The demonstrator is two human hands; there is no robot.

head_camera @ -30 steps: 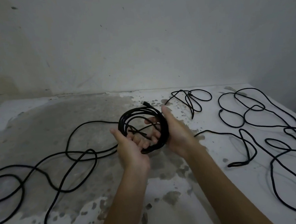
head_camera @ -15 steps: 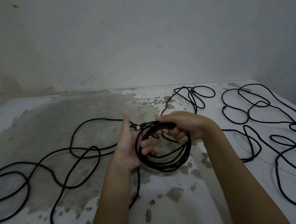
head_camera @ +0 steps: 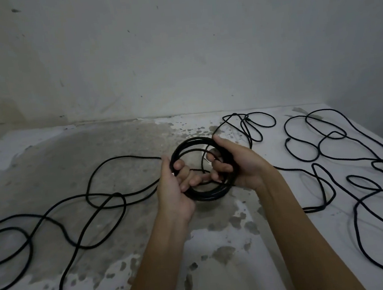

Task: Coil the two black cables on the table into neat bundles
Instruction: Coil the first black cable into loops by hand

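Coil (head_camera: 204, 196): round, black, several stacked turns, held over the table (head_camera: 47, 163) centre. My left hand (head_camera: 171, 193) grasps its left rim, fingers curled through the opening. My right hand (head_camera: 241, 165) is clenched round the right rim. Count: two cables, one coil. Left cable (head_camera: 128, 156) lies in loose loops, one strand reaching the coil. Right cable (head_camera: 355, 222) sprawls uncoiled.

The tabletop (head_camera: 221, 270) is white with a big gray patch and gray spots. A thick black cable (head_camera: 101, 195) lies on its left side in loose loops. A thinner black cable (head_camera: 355, 227) lies tangled on its right side.
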